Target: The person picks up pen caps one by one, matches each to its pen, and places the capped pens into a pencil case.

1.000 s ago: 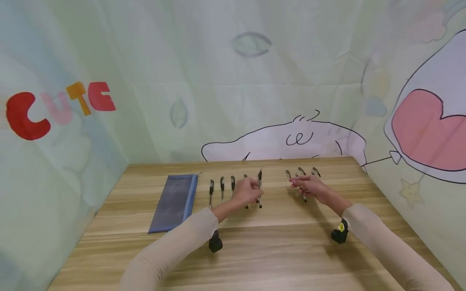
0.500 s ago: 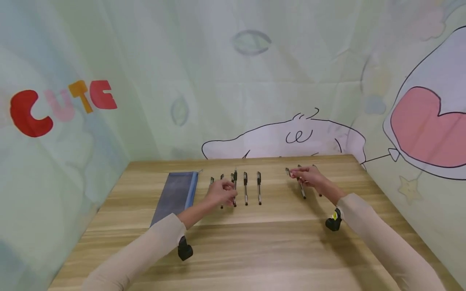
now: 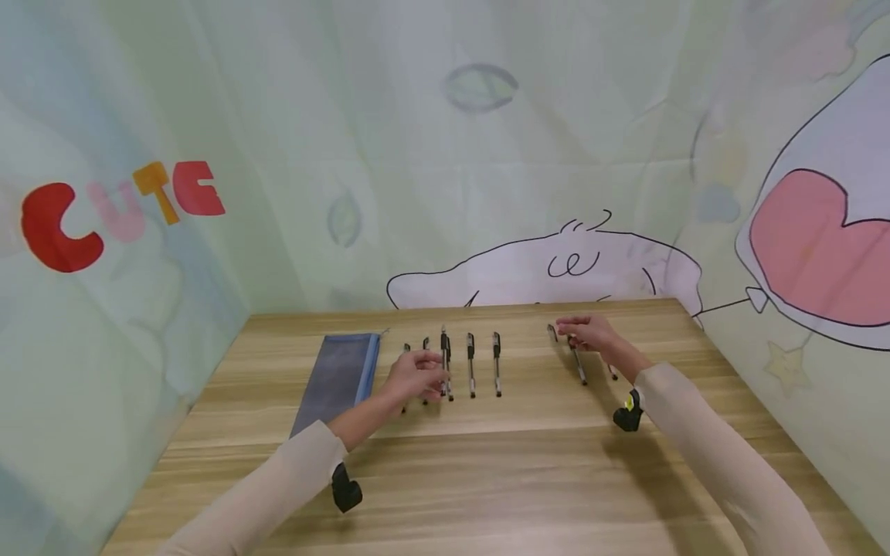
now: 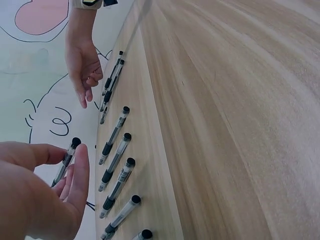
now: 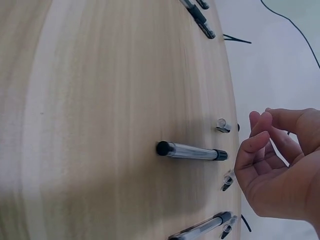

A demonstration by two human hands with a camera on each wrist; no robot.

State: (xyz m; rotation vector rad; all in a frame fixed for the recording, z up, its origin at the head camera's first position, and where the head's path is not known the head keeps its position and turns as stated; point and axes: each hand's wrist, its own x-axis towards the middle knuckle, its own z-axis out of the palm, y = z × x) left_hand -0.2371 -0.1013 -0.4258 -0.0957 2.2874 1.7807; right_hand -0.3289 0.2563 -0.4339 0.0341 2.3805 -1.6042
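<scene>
Nearest, two pale sleeves (image 3: 271, 483) with small black devices (image 3: 345, 488) at the wrists reach over the wooden table (image 3: 487, 479), where the left hand (image 3: 417, 376) pinches a pen (image 3: 444, 344) between thumb and fingers, above a row of five pens (image 3: 497, 363) beside a blue pouch (image 3: 341, 371). The right hand (image 3: 591, 332), its fingers loosely curled with nothing visible in them, hangs near two more pens (image 3: 577, 363) and some clear-and-black caps (image 3: 552, 332) by the far edge. Behind stands a pale backdrop (image 3: 313, 116) with a heart balloon (image 3: 827, 247) and red, pink and orange letters (image 3: 42, 228).
</scene>
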